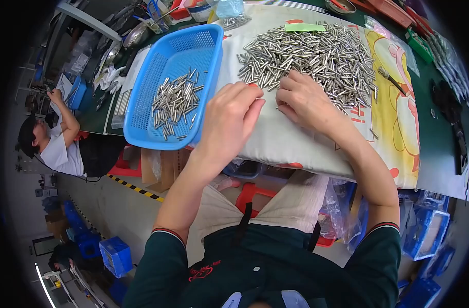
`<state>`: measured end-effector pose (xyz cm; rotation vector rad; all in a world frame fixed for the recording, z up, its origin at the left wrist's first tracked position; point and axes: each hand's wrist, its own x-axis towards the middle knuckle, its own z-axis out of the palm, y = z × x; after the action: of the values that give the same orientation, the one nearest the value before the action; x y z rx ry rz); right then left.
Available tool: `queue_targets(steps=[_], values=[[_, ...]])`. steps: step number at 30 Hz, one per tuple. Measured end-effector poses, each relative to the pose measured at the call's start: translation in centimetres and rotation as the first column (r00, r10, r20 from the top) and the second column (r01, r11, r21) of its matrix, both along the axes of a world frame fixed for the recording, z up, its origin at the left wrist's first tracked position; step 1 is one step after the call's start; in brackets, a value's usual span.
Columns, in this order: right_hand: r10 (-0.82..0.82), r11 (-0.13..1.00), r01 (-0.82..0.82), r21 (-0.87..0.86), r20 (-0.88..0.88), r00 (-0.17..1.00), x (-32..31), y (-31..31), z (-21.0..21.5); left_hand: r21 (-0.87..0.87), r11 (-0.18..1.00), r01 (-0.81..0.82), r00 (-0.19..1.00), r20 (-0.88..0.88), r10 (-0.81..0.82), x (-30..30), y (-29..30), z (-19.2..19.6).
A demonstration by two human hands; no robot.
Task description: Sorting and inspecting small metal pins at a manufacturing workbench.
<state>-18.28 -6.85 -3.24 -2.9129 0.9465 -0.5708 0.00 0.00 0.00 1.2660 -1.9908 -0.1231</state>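
Observation:
A wide heap of short, silvery metal pins (316, 56) lies on a printed cloth pad (265, 138) in front of me. My left hand (230, 115) is over the pad between the heap and a basket, thumb and fingers pinched together; what is between the fingertips is too small to make out. At the heap's near edge, my right hand (304, 100) has curled fingers, and a small metal pin tip shows by its thumb. Left of my left hand stands a blue plastic basket (133, 115) with a smaller pile of similar pins inside.
A green paper strip (305, 27) rests on the heap's far side. A dark-handled tool (392, 80) lies on the pad's yellow part. Metal bars and white gloves (108, 77) are beyond the basket. At far left, another person (62, 138) works at the bench.

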Motion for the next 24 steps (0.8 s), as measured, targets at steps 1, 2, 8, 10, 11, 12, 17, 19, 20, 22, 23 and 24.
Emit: queue_targets(steps=[1, 2, 8, 10, 11, 12, 17, 19, 20, 22, 23, 24], values=[[0.058, 0.995, -0.057, 0.082, -0.008, 0.998, -0.2, 0.2, 0.3, -0.007, 1.0, 0.025, 0.999, 0.033, -0.024, -0.5, -1.1, -1.2], [0.112, 0.98, -0.108, 0.164, -0.011, 0.994, -0.5, 0.1, 0.3, 0.039, 0.999, 0.02, 0.999, 0.049, -0.022, -0.9, -2.2, -2.4], [0.012, 1.0, -0.014, 0.018, 0.102, 0.995, -0.4, 0.5, 0.0, 0.017, 0.999, -0.052, 0.989, 0.136, 0.049, -1.9, -5.1, -5.0], [0.042, 0.998, -0.044, 0.04, 0.041, 0.998, -0.4, 0.5, 0.0, 0.017, 0.998, -0.052, 0.988, 0.145, 0.049, -2.2, -5.5, -5.4], [0.042, 0.998, -0.043, 0.042, 0.043, 0.998, -0.3, 0.5, -0.1, 0.016, 0.998, -0.056, 0.987, 0.151, 0.053, -2.2, -5.6, -5.5], [0.051, 0.998, -0.052, 0.029, 0.028, 0.998, -0.3, 0.6, -0.2, 0.017, 0.998, -0.056, 0.987, 0.154, 0.053, -2.1, -5.6, -5.4], [0.003, 0.995, -0.007, -0.102, -0.037, 0.999, 0.0, 1.0, -0.1, 0.058, 0.998, -0.024, 0.977, 0.214, 0.011, -1.2, -5.0, -4.7], [-0.007, 0.988, -0.007, -0.157, -0.087, 0.996, 0.2, 1.0, -0.2, 0.073, 0.997, -0.019, 0.968, 0.249, 0.0, -0.3, -4.1, -4.2], [-0.008, 0.988, -0.005, -0.156, -0.084, 0.996, 0.3, 1.0, -0.2, 0.087, 0.996, -0.015, 0.96, 0.281, -0.01, 0.0, -3.8, -4.0], [-0.011, 0.983, -0.009, -0.185, -0.107, 0.994, 0.5, 1.1, -0.2, 0.073, 0.997, 0.01, 0.959, 0.281, -0.03, 0.0, -3.1, -3.5], [-0.011, 0.983, -0.009, -0.183, -0.106, 0.994, 0.6, 1.2, -0.3, 0.057, 0.998, 0.035, 0.959, 0.279, -0.049, 0.1, -2.9, -3.4], [-0.016, 0.98, -0.005, -0.199, -0.104, 0.994, 0.7, 1.1, -0.3, 0.057, 0.998, 0.031, 0.959, 0.28, -0.046, 0.1, -2.9, -3.5]])
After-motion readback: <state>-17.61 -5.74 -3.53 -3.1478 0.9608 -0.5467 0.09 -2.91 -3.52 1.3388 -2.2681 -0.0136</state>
